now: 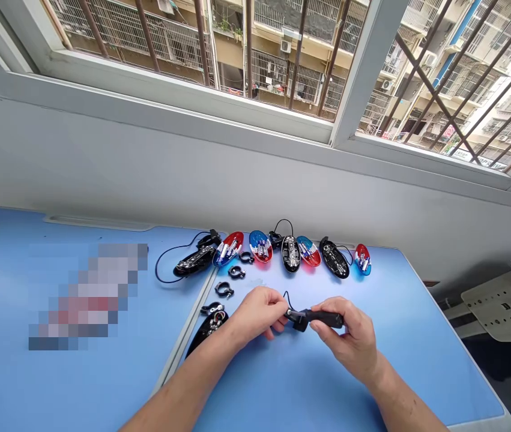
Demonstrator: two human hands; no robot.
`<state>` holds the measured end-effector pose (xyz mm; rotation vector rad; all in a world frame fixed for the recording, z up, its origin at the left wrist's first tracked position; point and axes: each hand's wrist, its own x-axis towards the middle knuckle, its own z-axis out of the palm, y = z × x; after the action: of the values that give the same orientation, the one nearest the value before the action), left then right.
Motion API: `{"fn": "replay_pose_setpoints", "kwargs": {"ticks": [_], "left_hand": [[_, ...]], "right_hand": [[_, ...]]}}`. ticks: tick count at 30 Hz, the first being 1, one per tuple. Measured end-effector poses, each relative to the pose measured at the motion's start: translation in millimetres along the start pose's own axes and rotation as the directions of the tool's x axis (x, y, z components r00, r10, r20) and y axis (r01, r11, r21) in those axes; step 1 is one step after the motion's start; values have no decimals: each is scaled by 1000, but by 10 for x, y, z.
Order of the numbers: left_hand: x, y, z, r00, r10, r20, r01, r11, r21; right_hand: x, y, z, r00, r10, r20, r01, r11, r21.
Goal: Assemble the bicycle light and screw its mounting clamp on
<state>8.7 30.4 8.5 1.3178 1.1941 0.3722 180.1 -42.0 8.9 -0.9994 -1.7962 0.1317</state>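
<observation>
Blue desk [349,384]: my left hand [262,312] pinches a small black part [300,325], likely steadying it for the screwdriver [325,318] my right hand [353,339] grips, black shells [335,259] lined behind, probably for elbow room.

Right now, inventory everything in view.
Shells: four, red-blue, back
Batteries: several, white-blue, inside shells
Housings: four, black, back and left
Loose clamps: four, black, centre-left
Cables: several, black, back
Screwdriver: one, black handle, centre
Part: one, black, centre
Blurred item: one, grey-red, left
Tabletops: three, blue, centre, left, far right
Panel: one, cream, right
Wall: one, whitish, behind
Barred window: one, pale, top
Buildings: several, beige, outside
Left hand: one, holding part
Right hand: one, holding screwdriver
</observation>
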Motion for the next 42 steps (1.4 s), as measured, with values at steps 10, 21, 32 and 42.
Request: {"fn": "replay_pose_setpoints", "kwargs": {"ticks": [10, 21, 32, 42], "left_hand": [[19, -30, -24, 995, 88, -43, -90, 996, -30], [-9, -42, -40, 992, 125, -19, -125, 991, -47], [-8, -75, -54, 982, 172, 73, -168, 984, -57], [1, -92, 17, 962, 260, 78, -266, 961, 75]], "right_hand": [[8, -48, 12, 997, -72, 35, 73, 997, -26], [-4, -36, 25, 997, -68, 33, 68, 998, -13], [2, -38, 7, 1000, -25, 18, 26, 999, -28], [16, -41, -19, 1000, 13, 0, -13, 1000, -22]]}}
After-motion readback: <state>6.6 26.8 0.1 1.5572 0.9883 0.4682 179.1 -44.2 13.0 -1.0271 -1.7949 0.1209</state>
